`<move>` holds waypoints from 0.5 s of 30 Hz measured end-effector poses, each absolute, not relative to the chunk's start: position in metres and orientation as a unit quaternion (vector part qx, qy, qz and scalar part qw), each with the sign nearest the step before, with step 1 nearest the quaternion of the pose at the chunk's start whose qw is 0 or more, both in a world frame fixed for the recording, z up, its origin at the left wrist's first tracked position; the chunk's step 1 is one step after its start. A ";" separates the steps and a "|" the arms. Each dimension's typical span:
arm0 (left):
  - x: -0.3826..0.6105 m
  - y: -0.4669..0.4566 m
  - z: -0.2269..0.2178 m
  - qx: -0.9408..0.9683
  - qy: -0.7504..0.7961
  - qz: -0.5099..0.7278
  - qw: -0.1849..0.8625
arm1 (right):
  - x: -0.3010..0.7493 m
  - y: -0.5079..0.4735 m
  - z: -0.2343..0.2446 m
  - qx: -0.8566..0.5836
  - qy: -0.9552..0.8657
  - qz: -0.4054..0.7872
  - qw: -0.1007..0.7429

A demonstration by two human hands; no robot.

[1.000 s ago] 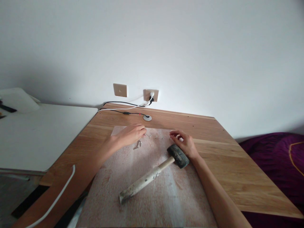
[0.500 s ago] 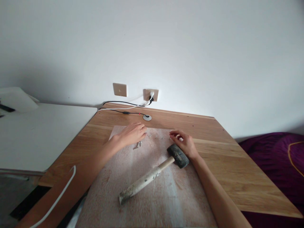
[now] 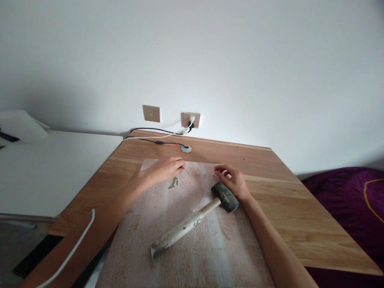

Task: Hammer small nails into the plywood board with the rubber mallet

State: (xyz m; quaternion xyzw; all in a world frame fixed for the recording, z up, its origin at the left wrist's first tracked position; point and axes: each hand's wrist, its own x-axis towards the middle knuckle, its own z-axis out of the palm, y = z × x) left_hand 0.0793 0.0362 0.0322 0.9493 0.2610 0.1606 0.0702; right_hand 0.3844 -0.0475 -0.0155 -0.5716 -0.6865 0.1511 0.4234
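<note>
My left hand [image 3: 168,169] is over the far left part of a pale, worn board [image 3: 144,224], its fingers pinched together. What lies in that pinch is too small to make out. By its fingertips is a small metal piece [image 3: 189,172], like a nail or screw. My right hand [image 3: 235,181] rests at the board's far right, thumb and fingers closed round a tiny object I cannot identify. A rubber mallet [image 3: 225,197] lies just below this hand, its wooden handle pointing toward me. Several silvery metal pieces [image 3: 175,182] lie near my left hand.
The board lies on a wooden desk [image 3: 300,216] against a white wall. Cables [image 3: 156,137] run along the desk's back to a wall socket [image 3: 191,120], near a round cable grommet [image 3: 186,149]. A white table [image 3: 60,172] adjoins at left; purple fabric [image 3: 339,196] is at right.
My left hand has turned and lowered slightly, its fingertips drawing together near the small metal piece. My right hand and the mallet have stayed in place.
</note>
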 end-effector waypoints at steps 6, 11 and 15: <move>0.084 0.027 0.033 0.953 0.245 0.153 0.092 | 0.384 -0.048 -0.014 -0.572 -0.687 0.154 0.420; 0.088 0.025 0.026 0.953 0.244 0.149 0.097 | 0.384 -0.048 -0.013 -0.569 -0.688 0.157 0.421; 0.094 0.029 0.025 0.952 0.245 0.164 0.082 | 0.383 -0.048 -0.012 -0.570 -0.687 0.153 0.424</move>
